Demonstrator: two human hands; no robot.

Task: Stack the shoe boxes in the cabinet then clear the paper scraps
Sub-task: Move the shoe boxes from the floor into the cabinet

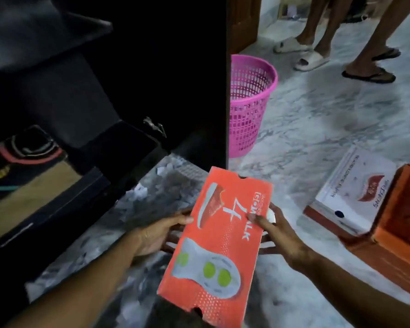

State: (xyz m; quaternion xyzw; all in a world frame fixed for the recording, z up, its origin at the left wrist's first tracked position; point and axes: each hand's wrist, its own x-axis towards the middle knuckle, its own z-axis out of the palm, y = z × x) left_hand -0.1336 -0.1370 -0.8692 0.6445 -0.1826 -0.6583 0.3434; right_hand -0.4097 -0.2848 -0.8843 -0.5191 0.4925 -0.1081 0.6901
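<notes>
Open floor (pixel 317 129) right of the dark cabinet (pixel 152 67), hemmed by a pink basket (pixel 249 102) against the cabinet's edge and stacked boxes (pixel 355 190) at right. Paper scraps (pixel 140 192) littering the strip before the cabinet's lower opening. Bystanders' feet (pixel 310 60) blocking the far doorway.

The floor (pixel 317 119) is pale marble veined with grey, bright on the right and dimmer toward the left. A dark cabinet (pixel 166 67) fills the left side, its inside almost black in the low light. Just beside its right edge stands a pink mesh basket (pixel 249 102). A brown wooden door frame (pixel 243 22) rises behind. Farther back, bare legs in sandals (pixel 308 60) stand on the floor.
</notes>
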